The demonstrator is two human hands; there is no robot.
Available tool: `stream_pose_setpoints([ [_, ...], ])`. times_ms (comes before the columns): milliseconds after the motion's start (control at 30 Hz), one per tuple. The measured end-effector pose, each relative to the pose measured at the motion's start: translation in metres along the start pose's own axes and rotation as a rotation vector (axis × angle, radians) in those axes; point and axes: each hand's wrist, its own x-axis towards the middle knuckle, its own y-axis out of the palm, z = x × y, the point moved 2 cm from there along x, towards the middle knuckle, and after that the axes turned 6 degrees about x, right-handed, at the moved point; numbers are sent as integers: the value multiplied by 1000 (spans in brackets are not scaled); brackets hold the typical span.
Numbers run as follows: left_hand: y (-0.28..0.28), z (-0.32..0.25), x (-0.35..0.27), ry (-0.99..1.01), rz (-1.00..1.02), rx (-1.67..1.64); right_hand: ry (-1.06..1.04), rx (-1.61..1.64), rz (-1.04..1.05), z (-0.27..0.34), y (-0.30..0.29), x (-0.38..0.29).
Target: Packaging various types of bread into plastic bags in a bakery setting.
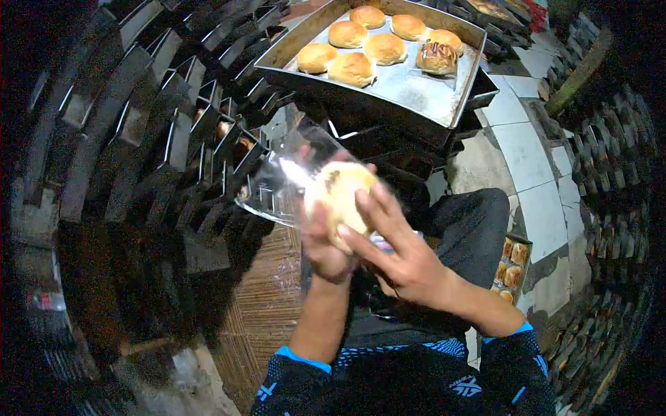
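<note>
A round bread bun (346,195) with a dark mark on its top is between my two hands, in the middle of the view. My left hand (325,236) holds the bun from below and the left, its fingers blurred. A clear plastic bag (281,182) spreads out on the left beside the bun; how far it covers the bun cannot be told. My right hand (398,247) touches the bun's right side with its fingertips. Beyond the hands, several golden buns (385,48) and one wrapped bun with dark stripes (437,57) lie in a metal tray (364,99).
Many stacked metal baking tins (177,125) fill the left, a few with bread inside. Stacked trays stand under the near one. At the right are floor tiles (541,208), a container of packed breads (512,278) beside my knee, and more tins (609,197).
</note>
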Motion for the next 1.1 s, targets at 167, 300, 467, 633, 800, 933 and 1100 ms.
stream_pose_setpoints([
  [167, -18, 21, -18, -84, -245, 449, 84, -104, 65, 7, 1, 4],
  [300, -37, -10, 3, -137, -364, 14, 40, 222, 400, -10, 9, -34],
  [467, -25, 7, -9, -272, -322, 20, 53, 430, 160, -15, 5, 3],
  [633, -61, -16, -1, -337, -399, -44, -175, 946, 526, 23, -16, 2],
  [800, -69, -18, -9, -451, -320, -160, 253, 297, 79, -46, -5, -15],
  [933, -54, 19, -58, -558, -239, -308, -85, 23, -393, -28, 0, -7],
  [1100, -82, 46, -75, 57, -430, 766, 336, 372, -615, -47, 23, -13],
])
